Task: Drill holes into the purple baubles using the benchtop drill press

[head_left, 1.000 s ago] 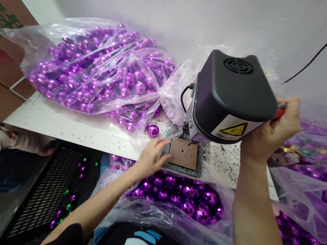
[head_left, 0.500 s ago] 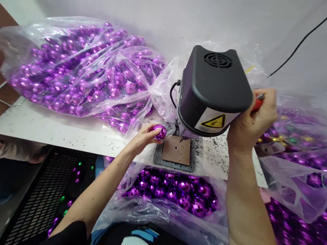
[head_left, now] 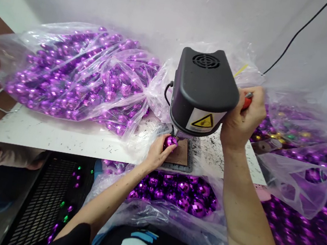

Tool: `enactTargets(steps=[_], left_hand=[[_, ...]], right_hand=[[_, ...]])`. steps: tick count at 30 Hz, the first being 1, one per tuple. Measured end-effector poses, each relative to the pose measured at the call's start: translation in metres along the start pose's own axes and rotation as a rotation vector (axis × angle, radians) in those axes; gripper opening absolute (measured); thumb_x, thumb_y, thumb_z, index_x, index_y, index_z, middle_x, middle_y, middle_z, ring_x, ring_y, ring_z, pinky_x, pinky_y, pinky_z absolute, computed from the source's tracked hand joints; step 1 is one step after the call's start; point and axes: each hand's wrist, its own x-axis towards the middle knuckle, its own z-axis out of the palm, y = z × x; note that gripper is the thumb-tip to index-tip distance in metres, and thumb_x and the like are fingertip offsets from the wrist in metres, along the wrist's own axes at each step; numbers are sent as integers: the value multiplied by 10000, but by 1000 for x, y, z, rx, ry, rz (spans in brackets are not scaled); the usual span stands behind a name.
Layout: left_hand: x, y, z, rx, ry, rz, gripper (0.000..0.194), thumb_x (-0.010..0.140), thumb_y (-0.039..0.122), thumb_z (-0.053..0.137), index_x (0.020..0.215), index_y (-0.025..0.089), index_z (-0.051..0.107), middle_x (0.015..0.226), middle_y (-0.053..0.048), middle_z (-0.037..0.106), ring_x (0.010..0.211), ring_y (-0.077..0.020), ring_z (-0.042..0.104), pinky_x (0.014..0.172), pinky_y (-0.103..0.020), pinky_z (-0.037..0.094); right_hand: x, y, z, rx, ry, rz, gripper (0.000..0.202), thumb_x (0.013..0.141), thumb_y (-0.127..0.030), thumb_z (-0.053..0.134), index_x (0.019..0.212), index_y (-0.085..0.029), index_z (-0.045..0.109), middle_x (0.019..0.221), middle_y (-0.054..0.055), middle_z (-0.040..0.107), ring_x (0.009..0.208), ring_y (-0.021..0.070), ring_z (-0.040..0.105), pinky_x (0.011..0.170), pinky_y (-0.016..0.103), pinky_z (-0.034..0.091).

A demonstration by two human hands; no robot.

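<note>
Between the fingers of my left hand (head_left: 159,151) is a shiny purple faceted ball (head_left: 171,141). It is over a brown square pad (head_left: 180,153) on a dark base plate (head_left: 188,167), beneath the head of a black bench drill press (head_left: 206,84). The drill's tip is largely hidden behind the ball and the housing. My right hand (head_left: 244,117) is wrapped round a red lever handle (head_left: 247,101) at the machine's right side. Dark shavings (head_left: 208,150) are scattered around the base.
A knotted clear bag of purple balls (head_left: 81,79) fills the table's left. An open bag of balls (head_left: 172,192) sits below the table edge at my lap. More bagged balls (head_left: 296,236) lie at right. A black crate (head_left: 42,191) stands lower left, near a person's leg (head_left: 1,161).
My left hand has moved right, carrying the ball from beside the pad to over it, under the drill head. My right hand stays on the lever. The whole view has shifted slightly.
</note>
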Motion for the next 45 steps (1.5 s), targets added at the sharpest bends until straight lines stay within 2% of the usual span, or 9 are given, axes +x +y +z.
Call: enactTargets(steps=[7, 11, 16, 19, 23, 31, 34, 38, 45], left_hand=[[-6, -13, 16, 172, 89, 243, 481, 974, 380, 604, 1385, 175, 462, 1260, -157, 623, 1180, -279, 603, 1010, -461, 501], [-8, -14, 18, 228, 100, 310, 513, 962, 321, 623, 1416, 177, 431, 1335, -172, 569, 1256, -286, 555, 1065, -467, 471], [-8, -4, 17, 221, 14, 289, 429, 919, 264, 659, 1308, 196, 492, 1263, -138, 601, 1200, -279, 576, 1029, -454, 470], [-6, 3, 19, 194, -26, 218, 396, 906, 308, 680, 1245, 199, 508, 1168, -109, 635, 1118, -274, 603, 983, -440, 470], [-3, 6, 24, 224, 5, 166, 343, 927, 367, 675, 1189, 197, 531, 1095, -92, 646, 1080, -267, 601, 993, -439, 440], [-3, 1, 25, 281, 17, 213, 335, 918, 346, 682, 1177, 194, 532, 1092, -86, 644, 1101, -263, 593, 1063, -458, 396], [-4, 2, 25, 260, 11, 210, 396, 920, 349, 671, 1244, 192, 506, 1164, -98, 642, 1142, -266, 583, 1080, -465, 388], [-5, 3, 25, 247, 5, 186, 419, 920, 334, 662, 1277, 196, 492, 1233, -109, 636, 1188, -272, 569, 1100, -470, 374], [-7, 2, 26, 253, 33, 204, 389, 911, 320, 677, 1240, 192, 512, 1226, -111, 648, 1191, -275, 575, 1117, -464, 366]], right_hand=[[-1, -2, 0, 22, -1, 16, 537, 922, -723, 407, 777, -208, 460, 581, -66, 350, 565, 68, 302, 556, 252, 278], [-1, -3, 0, 22, -1, 28, 544, 923, -728, 397, 780, -207, 456, 585, -67, 347, 566, 65, 303, 559, 251, 280], [-1, -2, 1, 18, 10, 33, 548, 922, -728, 399, 777, -203, 461, 593, -61, 358, 582, 65, 309, 574, 246, 288], [-2, -2, 1, 15, 9, 38, 533, 929, -710, 411, 786, -199, 468, 602, -59, 349, 592, 66, 303, 579, 245, 282], [-3, -3, 0, 18, 16, 31, 518, 935, -690, 421, 786, -196, 464, 612, -55, 354, 602, 65, 307, 585, 243, 284], [-3, -5, -2, -10, 32, 1, 515, 945, -663, 436, 781, -179, 505, 585, -65, 349, 558, 51, 311, 549, 233, 283], [-14, -5, -8, -51, 71, -38, 448, 962, -580, 477, 811, -164, 547, 637, -51, 443, 558, 39, 370, 559, 225, 313], [-47, -6, -23, -82, 150, -180, 235, 947, -401, 572, 871, -180, 593, 750, -30, 561, 549, 33, 444, 575, 234, 366], [-87, -2, -39, -69, 40, -227, 62, 897, -265, 583, 851, -224, 574, 625, -34, 522, 529, 96, 505, 533, 271, 402]])
